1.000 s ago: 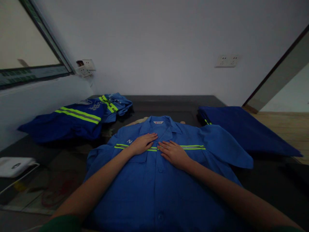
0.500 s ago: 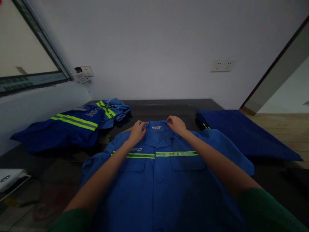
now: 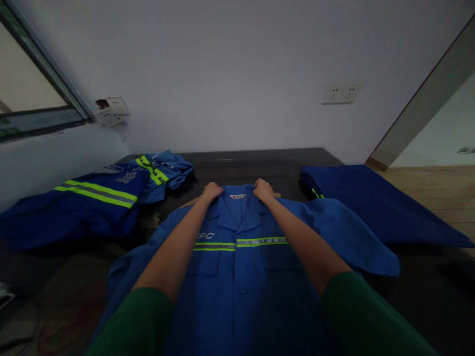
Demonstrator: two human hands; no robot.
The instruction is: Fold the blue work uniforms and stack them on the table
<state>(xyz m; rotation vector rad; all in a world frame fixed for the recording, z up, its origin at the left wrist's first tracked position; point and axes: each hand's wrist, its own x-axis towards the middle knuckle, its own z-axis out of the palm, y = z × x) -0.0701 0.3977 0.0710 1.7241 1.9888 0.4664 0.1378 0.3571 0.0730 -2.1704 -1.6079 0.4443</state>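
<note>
A blue work jacket [image 3: 237, 267] lies front up before me, its collar at the far end and yellow-grey reflective stripes across the chest. My left hand [image 3: 212, 191] is closed on the left side of the collar. On the collar's other side, my right hand [image 3: 263, 189] grips the fabric in the same way. Between the hands a white label [image 3: 237, 196] shows inside the neck. The jacket's lower part runs out of view at the bottom, and my forearms cover parts of its front.
On the left lie a dark blue garment with yellow stripes [image 3: 96, 193] and a crumpled lighter blue one [image 3: 168, 170]. A folded dark blue garment [image 3: 367, 198] rests at right on the dark table [image 3: 237, 165]. Wall sockets [image 3: 340, 94] are behind.
Both hands have closed more fully round the collar, fingers now curled over it. My forearms reach further forward, with more green sleeve showing. The view has shifted slightly.
</note>
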